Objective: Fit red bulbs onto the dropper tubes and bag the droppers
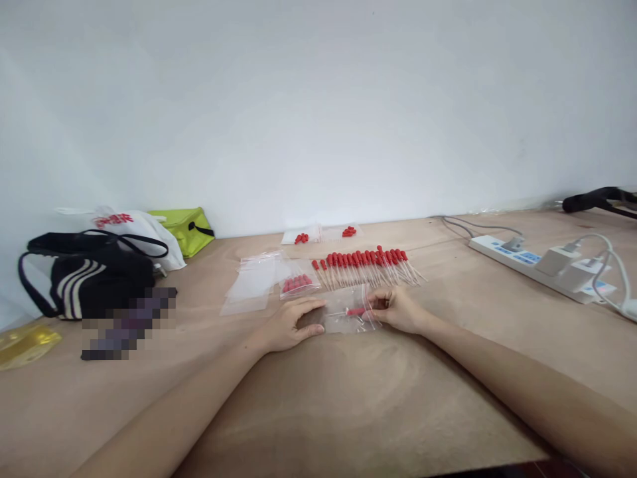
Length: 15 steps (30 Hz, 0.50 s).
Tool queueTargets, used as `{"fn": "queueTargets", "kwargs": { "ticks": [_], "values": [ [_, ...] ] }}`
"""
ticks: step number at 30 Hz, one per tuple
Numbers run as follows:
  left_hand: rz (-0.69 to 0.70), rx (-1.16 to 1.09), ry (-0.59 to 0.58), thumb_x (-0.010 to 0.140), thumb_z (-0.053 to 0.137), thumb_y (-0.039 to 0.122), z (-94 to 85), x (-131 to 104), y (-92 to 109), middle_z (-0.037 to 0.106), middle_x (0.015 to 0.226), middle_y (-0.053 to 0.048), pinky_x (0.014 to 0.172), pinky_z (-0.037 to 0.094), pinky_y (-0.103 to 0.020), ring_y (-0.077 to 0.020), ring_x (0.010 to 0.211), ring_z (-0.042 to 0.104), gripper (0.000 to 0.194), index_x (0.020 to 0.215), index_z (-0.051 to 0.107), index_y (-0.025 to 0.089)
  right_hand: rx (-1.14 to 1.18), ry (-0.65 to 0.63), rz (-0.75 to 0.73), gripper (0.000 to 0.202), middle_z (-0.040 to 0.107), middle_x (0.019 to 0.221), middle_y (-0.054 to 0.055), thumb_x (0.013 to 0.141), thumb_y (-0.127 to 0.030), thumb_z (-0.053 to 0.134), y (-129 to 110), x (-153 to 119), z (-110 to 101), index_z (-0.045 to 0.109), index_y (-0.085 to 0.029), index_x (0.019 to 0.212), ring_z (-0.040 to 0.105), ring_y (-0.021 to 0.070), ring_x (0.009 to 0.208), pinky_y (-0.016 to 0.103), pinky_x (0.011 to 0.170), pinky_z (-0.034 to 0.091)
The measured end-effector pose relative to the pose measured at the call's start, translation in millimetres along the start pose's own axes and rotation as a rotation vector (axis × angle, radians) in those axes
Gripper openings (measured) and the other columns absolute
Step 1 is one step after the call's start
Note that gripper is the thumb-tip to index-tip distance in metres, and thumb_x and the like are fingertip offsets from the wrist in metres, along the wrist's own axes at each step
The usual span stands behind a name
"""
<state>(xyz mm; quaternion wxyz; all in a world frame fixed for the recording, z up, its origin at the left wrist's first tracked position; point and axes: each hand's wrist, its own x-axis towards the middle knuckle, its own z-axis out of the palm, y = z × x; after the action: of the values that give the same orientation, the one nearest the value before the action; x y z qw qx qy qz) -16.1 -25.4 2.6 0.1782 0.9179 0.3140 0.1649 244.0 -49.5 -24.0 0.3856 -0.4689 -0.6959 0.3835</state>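
A clear zip bag (341,325) lies flat on the table between my hands, its mouth toward the right. Inside it shows a thin pale stick with a long red head (355,311), pointing left. My right hand (401,309) is closed in a pinch at the bag's mouth, on the end of the red head. My left hand (293,325) rests at the bag's left edge, thumb and fingers apart, touching its corners. Just behind is a row of many red-headed sticks (365,259). To their left lies a zip bag with several red pieces (298,283), beside flat clear bags (251,282).
Two small bags with red pieces (301,238) lie near the wall. A white power strip (527,259) with plugs and cables is at right. A black bag (104,279), a white plastic bag (159,232), a lime green bag (186,229) and yellow tape (30,345) are at left.
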Motion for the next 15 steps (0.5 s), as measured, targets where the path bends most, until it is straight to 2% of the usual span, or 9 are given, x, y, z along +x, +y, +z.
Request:
{"fn": "queueTargets", "kwargs": {
  "ticks": [2, 3, 5, 9, 10, 15],
  "values": [
    [0.010, -0.015, -0.005, 0.078, 0.054, 0.037, 0.0, 1, 1, 0.055, 0.117, -0.007, 0.094, 0.037, -0.036, -0.0208, 0.110, 0.048, 0.041, 0.115, 0.051, 0.019, -0.005, -0.065, 0.011, 0.022, 0.055, 0.056, -0.002, 0.063, -0.037, 0.063, -3, 0, -3, 0.061, -0.015, 0.068, 0.044, 0.0071, 0.048, 0.021, 0.046, 0.035],
    [0.016, -0.025, -0.007, 0.078, 0.054, 0.036, 0.1, 1, 1, 0.055, 0.117, -0.007, 0.094, 0.038, -0.036, -0.0205, 0.109, 0.049, 0.039, 0.113, 0.053, 0.019, -0.018, -0.056, 0.015, 0.023, 0.057, 0.058, -0.002, 0.064, -0.037, 0.061, -3, 2, -7, 0.062, -0.015, 0.071, 0.046, 0.0078, 0.049, 0.021, 0.048, 0.036],
    [0.029, -0.044, -0.005, 0.078, 0.054, 0.036, 0.8, 0, 1, 0.055, 0.116, -0.008, 0.093, 0.038, -0.035, -0.0199, 0.108, 0.049, 0.036, 0.109, 0.056, 0.018, -0.089, 0.050, 0.032, 0.023, 0.059, 0.062, 0.000, 0.065, -0.036, 0.060, 1, 8, -19, 0.062, -0.015, 0.073, 0.049, 0.0094, 0.052, 0.023, 0.051, 0.039],
    [0.037, -0.081, 0.019, 0.078, 0.053, 0.035, 3.5, 0, -2, 0.056, 0.115, -0.008, 0.093, 0.040, -0.034, -0.0196, 0.109, 0.050, 0.032, 0.105, 0.060, 0.018, -0.380, 0.433, 0.118, 0.015, 0.061, 0.070, 0.003, 0.068, -0.029, 0.055, 14, 35, -46, 0.059, -0.015, 0.072, 0.054, 0.0125, 0.061, 0.024, 0.057, 0.041],
    [0.036, -0.091, 0.020, 0.080, 0.051, 0.034, 4.1, 0, -3, 0.056, 0.115, -0.008, 0.093, 0.039, -0.034, -0.0195, 0.109, 0.050, 0.031, 0.105, 0.060, 0.017, -0.460, 0.495, 0.142, 0.014, 0.062, 0.073, 0.004, 0.068, -0.027, 0.055, 17, 43, -51, 0.059, -0.015, 0.074, 0.055, 0.0135, 0.065, 0.024, 0.060, 0.041],
    [0.021, -0.113, -0.007, 0.082, 0.047, 0.032, 4.6, -1, -4, 0.055, 0.118, -0.008, 0.098, 0.034, -0.038, -0.0200, 0.113, 0.046, 0.031, 0.107, 0.060, 0.017, -0.645, 0.591, 0.311, 0.035, 0.063, 0.085, 0.011, 0.067, -0.029, 0.056, 26, 76, -58, 0.055, -0.011, 0.097, 0.057, 0.0189, 0.079, 0.026, 0.065, 0.041]
  ]
}}
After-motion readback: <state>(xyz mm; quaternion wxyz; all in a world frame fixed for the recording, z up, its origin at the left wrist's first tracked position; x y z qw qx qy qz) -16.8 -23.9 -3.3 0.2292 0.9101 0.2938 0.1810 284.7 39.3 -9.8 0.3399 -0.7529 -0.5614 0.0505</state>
